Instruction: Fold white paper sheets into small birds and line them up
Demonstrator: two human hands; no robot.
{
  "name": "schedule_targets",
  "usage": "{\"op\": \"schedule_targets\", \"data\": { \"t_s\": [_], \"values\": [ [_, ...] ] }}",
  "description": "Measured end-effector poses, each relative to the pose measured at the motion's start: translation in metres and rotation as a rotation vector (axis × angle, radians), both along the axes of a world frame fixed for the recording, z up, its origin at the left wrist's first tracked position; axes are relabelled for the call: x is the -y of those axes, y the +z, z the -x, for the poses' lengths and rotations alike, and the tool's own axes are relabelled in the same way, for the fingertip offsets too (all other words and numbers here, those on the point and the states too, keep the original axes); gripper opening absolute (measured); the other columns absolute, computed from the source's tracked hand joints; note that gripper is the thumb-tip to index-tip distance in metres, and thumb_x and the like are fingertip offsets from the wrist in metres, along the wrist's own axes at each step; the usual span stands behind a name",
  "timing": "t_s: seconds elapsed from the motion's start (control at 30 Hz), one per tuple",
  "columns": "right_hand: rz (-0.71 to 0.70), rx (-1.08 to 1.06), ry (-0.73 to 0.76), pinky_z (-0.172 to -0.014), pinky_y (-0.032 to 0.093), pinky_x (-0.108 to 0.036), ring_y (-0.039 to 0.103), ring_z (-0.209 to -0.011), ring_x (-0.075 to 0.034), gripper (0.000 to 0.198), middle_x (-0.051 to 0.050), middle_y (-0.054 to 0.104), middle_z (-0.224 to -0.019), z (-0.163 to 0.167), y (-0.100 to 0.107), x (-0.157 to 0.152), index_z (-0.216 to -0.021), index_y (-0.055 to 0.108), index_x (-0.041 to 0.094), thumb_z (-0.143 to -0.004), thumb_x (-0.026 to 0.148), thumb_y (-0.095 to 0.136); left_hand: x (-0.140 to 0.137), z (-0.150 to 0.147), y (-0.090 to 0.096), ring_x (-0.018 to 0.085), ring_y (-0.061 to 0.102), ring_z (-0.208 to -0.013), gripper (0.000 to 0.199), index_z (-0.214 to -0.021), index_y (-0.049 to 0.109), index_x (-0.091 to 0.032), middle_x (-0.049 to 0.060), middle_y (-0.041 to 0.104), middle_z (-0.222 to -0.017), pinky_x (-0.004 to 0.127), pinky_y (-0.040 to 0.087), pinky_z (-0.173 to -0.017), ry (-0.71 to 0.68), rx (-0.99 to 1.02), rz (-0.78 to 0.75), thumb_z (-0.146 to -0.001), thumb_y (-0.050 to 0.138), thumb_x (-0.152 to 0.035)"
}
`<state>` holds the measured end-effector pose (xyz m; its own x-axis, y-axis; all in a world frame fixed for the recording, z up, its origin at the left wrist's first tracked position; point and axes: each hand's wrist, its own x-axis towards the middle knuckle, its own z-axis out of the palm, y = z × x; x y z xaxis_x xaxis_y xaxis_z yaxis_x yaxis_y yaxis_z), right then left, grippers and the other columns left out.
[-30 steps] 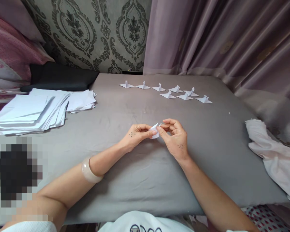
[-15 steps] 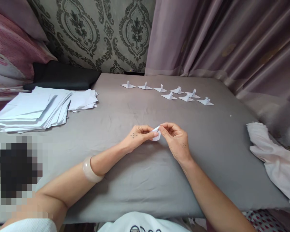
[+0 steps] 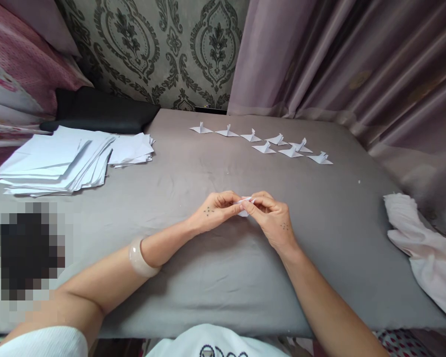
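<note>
A small folded piece of white paper point(image 3: 243, 213) is pinched between both hands above the middle of the cloth-covered table. My left hand point(image 3: 218, 210) grips its left side, thumb in front and fingers curled behind. On the right side, my right hand point(image 3: 273, 214) closes on the same paper with thumb and fingertips. The two thumbs almost meet, so most of the paper is hidden. Beyond the hands stand several folded white paper birds point(image 3: 253, 136) in two staggered rows, their wings spread flat.
Stacks of white paper sheets point(image 3: 55, 158) lie at the left, in front of a black cushion-like item point(image 3: 104, 111). A crumpled pale cloth point(image 3: 423, 253) lies at the right edge. The grey table cover point(image 3: 193, 292) is slightly wrinkled. Purple curtains point(image 3: 301, 59) hang behind.
My right thumb has come down and left across the paper, closer to my left thumb. Less of the paper shows now. The whole view has shifted slightly.
</note>
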<state>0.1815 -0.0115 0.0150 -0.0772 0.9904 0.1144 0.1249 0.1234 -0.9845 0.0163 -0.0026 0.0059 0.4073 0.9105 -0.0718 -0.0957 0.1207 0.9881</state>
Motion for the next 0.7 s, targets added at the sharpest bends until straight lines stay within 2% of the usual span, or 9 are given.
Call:
{"op": "schedule_targets", "data": {
  "t_s": [0.1, 0.23, 0.4, 0.53, 0.7],
  "values": [
    [-0.029, 0.006, -0.070, -0.067, 0.047, -0.029, 0.059, -0.071, -0.014, 0.011, 0.000, 0.059, -0.073, 0.002, -0.003, 0.002, -0.065, 0.070, 0.022, -0.074, 0.027, 0.072, 0.001, -0.001, 0.000, 0.016, 0.057, -0.083, 0.029, -0.089, 0.070, -0.013, 0.006, 0.063, -0.089, 0.027, 0.045, -0.076, 0.003, -0.068, -0.072, -0.081, 0.065, -0.040],
    [-0.062, 0.023, -0.150, -0.062, 0.043, -0.028, 0.055, -0.066, -0.012, 0.015, 0.001, 0.057, -0.070, 0.005, -0.009, 0.003, -0.062, 0.068, 0.021, -0.074, 0.028, 0.072, 0.001, -0.001, 0.000, 0.014, 0.056, -0.078, 0.028, -0.085, 0.071, -0.013, 0.006, 0.063, -0.088, 0.027, 0.045, -0.073, 0.014, -0.092, -0.114, -0.082, 0.064, -0.040],
    [-0.028, -0.029, -0.113, -0.064, 0.043, -0.028, 0.056, -0.069, -0.013, 0.013, 0.000, 0.060, -0.075, 0.006, -0.013, 0.001, -0.069, 0.071, 0.022, -0.076, 0.032, 0.071, 0.000, -0.001, 0.002, 0.014, 0.055, -0.076, 0.028, -0.083, 0.072, -0.013, 0.005, 0.064, -0.083, 0.025, 0.045, -0.071, 0.033, -0.121, -0.002, -0.081, 0.065, -0.040],
    [-0.038, 0.012, -0.135, -0.066, 0.043, -0.028, 0.055, -0.070, -0.013, 0.021, 0.000, 0.057, -0.070, 0.006, -0.013, 0.001, -0.062, 0.070, 0.022, -0.078, 0.035, 0.069, 0.001, -0.001, 0.007, 0.014, 0.055, -0.077, 0.027, -0.080, 0.073, -0.013, 0.005, 0.065, -0.082, 0.025, 0.044, -0.071, 0.016, -0.098, 0.093, -0.080, 0.067, -0.039],
    [0.028, 0.024, -0.090, -0.068, 0.044, -0.029, 0.058, -0.073, -0.015, 0.022, -0.002, 0.064, -0.077, 0.006, -0.012, -0.001, -0.076, 0.075, 0.023, -0.083, 0.040, 0.063, 0.001, -0.001, 0.007, 0.013, 0.054, -0.067, 0.026, -0.072, 0.073, -0.013, 0.003, 0.064, -0.069, 0.025, 0.042, -0.067, 0.050, -0.095, 0.170, -0.076, 0.070, -0.038]
  ]
}}
